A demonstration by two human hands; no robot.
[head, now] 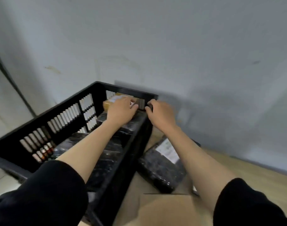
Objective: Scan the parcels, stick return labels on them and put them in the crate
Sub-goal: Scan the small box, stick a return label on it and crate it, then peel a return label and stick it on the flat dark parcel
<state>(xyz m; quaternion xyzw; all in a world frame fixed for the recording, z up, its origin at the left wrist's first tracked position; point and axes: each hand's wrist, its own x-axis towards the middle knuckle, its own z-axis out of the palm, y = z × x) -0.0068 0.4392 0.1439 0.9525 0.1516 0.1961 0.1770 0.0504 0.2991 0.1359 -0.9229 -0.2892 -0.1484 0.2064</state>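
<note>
Small brown box sits in the far corner of the black crate, on top of black poly-bag parcels already in there. Left grip lies palm-down on the box top, fingers fairly straight, not curled round it as far as the blur allows. Right grip is at the crate's far right rim, fingers curled over the edge, prob steadying it.

One more black bagged parcel w/ a white label lies outside the crate, just beside its right wall, on flat cardboard on the counter.

Handling, my guess: the box is stiff card, light, holds its shape, so a flat press or a pinch across two opp. sides works; corners may dent if shoved against the wall. The bagged parcels look soft, glossy and slippery, contents prob shift inside. Better to take the outside one w/ a wide hold under its middle or w/ both hands at the short ends, not by loose film, which could stretch or tear. Keep off the label so it doesn't crease
</note>
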